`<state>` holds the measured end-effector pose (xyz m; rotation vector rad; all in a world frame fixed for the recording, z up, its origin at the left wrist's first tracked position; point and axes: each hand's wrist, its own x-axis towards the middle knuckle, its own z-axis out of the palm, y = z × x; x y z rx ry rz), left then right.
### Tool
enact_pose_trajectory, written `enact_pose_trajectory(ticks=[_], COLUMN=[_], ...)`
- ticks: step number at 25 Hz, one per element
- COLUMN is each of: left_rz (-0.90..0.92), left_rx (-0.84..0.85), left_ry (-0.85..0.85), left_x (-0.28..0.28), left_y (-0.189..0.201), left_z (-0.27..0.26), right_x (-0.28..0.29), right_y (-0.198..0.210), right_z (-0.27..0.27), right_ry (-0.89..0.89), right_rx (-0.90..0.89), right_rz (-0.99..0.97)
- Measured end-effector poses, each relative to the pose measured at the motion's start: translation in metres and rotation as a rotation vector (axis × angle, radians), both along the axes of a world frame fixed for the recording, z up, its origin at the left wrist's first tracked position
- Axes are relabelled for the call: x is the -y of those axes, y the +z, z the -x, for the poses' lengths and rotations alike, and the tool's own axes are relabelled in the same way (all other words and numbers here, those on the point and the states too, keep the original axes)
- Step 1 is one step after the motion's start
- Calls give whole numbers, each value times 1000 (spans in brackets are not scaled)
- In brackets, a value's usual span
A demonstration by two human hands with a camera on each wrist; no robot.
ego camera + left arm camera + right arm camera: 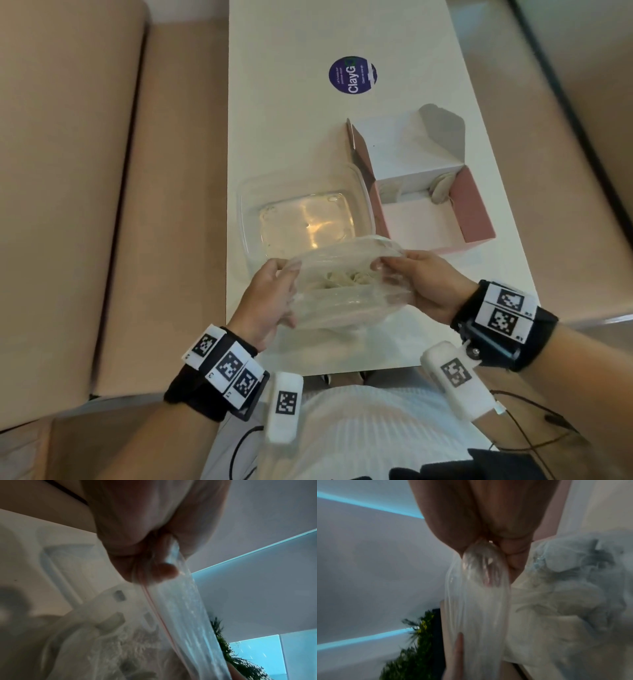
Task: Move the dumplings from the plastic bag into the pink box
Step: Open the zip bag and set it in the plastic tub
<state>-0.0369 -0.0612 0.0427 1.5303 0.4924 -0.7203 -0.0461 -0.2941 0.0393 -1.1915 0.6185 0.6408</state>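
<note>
A clear plastic bag (346,291) with pale dumplings (346,279) inside hangs above the near part of the white table (284,102). My left hand (274,294) pinches the bag's left edge; up close the bag (180,608) shows a red zip line. My right hand (421,281) pinches the right edge, and the right wrist view shows the film (479,588) bunched between thumb and fingers. The pink box (442,202) stands open at the right, white inside, with one dumpling (442,186) lying against its back wall.
A clear plastic container (301,212) sits just beyond the bag, left of the box. A round purple sticker (352,75) lies farther back. Beige benches flank the table on both sides.
</note>
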Motion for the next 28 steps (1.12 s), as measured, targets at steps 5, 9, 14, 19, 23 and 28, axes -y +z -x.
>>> enact_pose_trajectory(ticks=[5, 9, 14, 19, 23, 28], left_rz=[163, 432, 705, 484, -46, 325], left_rx=[-45, -55, -154, -169, -13, -149], left_ry=[20, 180, 304, -34, -162, 231], left_x=[-2, -6, -7, -9, -5, 3], left_y=[-1, -2, -4, -13, -29, -30], left_z=[1, -4, -6, 0, -1, -3], right_x=[10, 15, 21, 29, 21, 13], right_y=[1, -6, -14, -9, -15, -29], right_z=[-3, 1, 4, -1, 11, 17], right_ry=[-177, -70, -10, -146, 73, 18], right_rx=[-10, -154, -178, -67, 26, -49], right_rz=[-331, -372, -286, -514, -448, 35])
